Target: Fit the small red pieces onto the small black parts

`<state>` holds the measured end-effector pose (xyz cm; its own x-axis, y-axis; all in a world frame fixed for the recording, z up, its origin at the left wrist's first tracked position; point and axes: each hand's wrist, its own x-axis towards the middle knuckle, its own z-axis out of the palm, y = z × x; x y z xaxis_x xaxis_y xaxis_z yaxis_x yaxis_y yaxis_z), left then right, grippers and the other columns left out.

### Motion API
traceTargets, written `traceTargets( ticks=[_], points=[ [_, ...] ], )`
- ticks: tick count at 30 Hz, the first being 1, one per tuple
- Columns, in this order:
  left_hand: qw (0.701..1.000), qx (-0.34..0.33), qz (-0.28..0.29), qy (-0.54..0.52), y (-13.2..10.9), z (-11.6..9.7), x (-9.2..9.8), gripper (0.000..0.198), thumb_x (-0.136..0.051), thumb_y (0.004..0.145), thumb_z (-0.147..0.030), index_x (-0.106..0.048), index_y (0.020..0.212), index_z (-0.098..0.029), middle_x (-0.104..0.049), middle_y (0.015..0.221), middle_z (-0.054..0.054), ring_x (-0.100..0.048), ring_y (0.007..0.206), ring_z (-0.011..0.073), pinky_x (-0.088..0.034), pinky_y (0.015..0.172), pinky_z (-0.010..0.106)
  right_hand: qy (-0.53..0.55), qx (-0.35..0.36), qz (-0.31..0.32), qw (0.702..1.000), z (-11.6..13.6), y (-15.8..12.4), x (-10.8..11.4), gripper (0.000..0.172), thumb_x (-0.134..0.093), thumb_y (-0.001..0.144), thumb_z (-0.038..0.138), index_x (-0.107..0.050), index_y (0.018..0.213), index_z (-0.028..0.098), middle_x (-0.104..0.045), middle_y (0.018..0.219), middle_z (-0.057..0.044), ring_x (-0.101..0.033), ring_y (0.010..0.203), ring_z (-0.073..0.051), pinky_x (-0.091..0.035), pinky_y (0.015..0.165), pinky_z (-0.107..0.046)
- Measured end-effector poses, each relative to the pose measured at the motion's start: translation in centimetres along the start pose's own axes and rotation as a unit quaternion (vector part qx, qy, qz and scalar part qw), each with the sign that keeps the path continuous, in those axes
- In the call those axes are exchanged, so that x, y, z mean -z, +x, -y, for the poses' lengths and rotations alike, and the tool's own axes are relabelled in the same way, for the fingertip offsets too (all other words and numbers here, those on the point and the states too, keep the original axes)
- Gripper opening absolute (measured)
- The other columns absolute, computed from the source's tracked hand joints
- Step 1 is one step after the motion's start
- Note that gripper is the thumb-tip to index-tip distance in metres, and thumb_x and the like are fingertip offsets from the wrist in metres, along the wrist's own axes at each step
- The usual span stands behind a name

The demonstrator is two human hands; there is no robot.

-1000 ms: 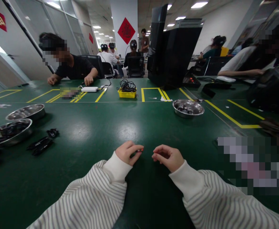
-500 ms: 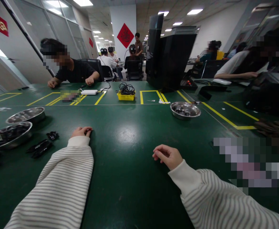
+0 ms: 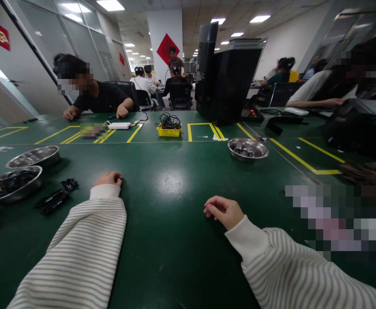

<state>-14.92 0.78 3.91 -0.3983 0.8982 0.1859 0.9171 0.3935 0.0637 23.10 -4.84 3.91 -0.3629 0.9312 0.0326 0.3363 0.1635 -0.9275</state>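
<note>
My left hand (image 3: 108,178) lies on the green table (image 3: 175,201), left of centre, at the end of a striped sleeve. Its fingers are curled down with the tips pressed to the surface, and whatever is under them is hidden. Small black parts (image 3: 54,198) lie just to its left, with another black piece (image 3: 69,184) close by. My right hand (image 3: 224,211) rests nearer to me, right of centre. It forms a loose fist and nothing shows in it.
Two steel bowls (image 3: 12,182) (image 3: 35,155) stand at the left, the nearer one holding dark parts. A third bowl (image 3: 248,149) sits at the right rear. Behind are a yellow box of cables (image 3: 169,130), a black case (image 3: 226,81) and a seated person (image 3: 100,96).
My left hand has moved from beside my right hand out to the left and forward, towards the black parts. My right hand has stayed put.
</note>
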Motion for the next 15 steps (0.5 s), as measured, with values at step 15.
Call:
traceTargets(
  ticks=[15],
  points=[
    [0.999, -0.013, 0.035, 0.016, 0.38, -0.21, -0.09, 0.036, -0.029, 0.084, -0.032, -0.053, 0.107, -0.02, -0.052, 0.11, 0.011, -0.054, 0.088, 0.0288, -0.042, 0.068, 0.038, -0.031, 0.042, -0.022, 0.998, -0.04, -0.22, -0.41, 0.016, -0.051, 0.076, 0.028, -0.06, 0.074, 0.015, -0.065, 0.065, -0.003, -0.063, 0.057, -0.014, -0.049, 0.048, -0.023]
  ],
)
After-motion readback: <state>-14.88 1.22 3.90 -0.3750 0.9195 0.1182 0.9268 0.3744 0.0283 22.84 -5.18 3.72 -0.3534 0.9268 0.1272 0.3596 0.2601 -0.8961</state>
